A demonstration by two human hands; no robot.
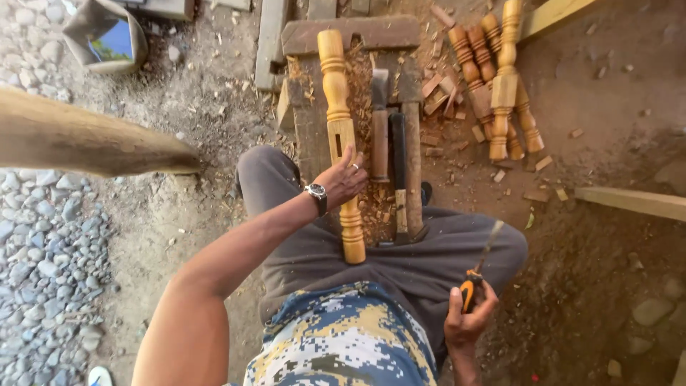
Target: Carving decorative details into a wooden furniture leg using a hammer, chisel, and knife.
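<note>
Two hands are at work over a low wooden bench that the seated person straddles. The left hand lies spread on a turned wooden leg, fingers pressing it down beside a rectangular mortise slot cut in its square section. The leg lies lengthwise on the bench, its near end over the person's lap. The right hand is closed around an orange-and-black handled tool, held well off to the side above the right thigh; its thin blade is blurred, so it may be a chisel or a screwdriver.

To work the slot cleanly, I judge that the leg should stay pinned flat, with the pressing fingers kept out of the blade's line.

Just beside the leg lie two larger chisels amid wood shavings; these crowd the bench and could catch the tool. A pile of finished turned legs lies on the dirt to the right, offcuts scattered about. A thick log juts in from the left over gravel.
</note>
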